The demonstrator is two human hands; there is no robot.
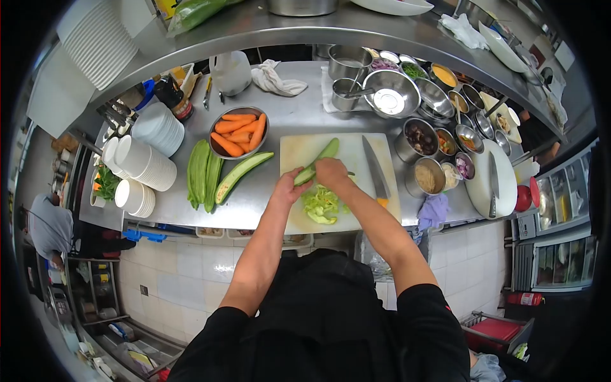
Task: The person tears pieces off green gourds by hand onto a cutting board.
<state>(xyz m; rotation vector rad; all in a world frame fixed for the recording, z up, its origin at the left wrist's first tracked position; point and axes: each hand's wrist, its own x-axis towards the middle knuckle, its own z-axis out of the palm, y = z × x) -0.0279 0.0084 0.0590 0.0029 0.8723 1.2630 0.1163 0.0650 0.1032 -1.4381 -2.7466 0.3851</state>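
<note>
A long green vegetable (329, 149) slants over the white cutting board (299, 219), its lower end in my left hand (294, 184), whose fingers wrap round it. My right hand (333, 175) is closed over the vegetable's near part; a small tip sticks out at its right, too small to name. Pale green peelings (320, 204) lie in a heap just below both hands. On the board's right side rests a large knife (377, 167), near a small orange piece (382, 202). Left of the board lie a partly peeled green vegetable (243, 176) and unpeeled ridged ones (198, 175).
A steel bowl of carrots (239, 132) stands left of the board. Stacked white containers (145, 162) are farther left. Steel pots and bowls (391, 94) crowd the right, beside a purple cloth (434, 211). A metal shelf (280, 38) crosses above. Another person (51, 223) is at far left.
</note>
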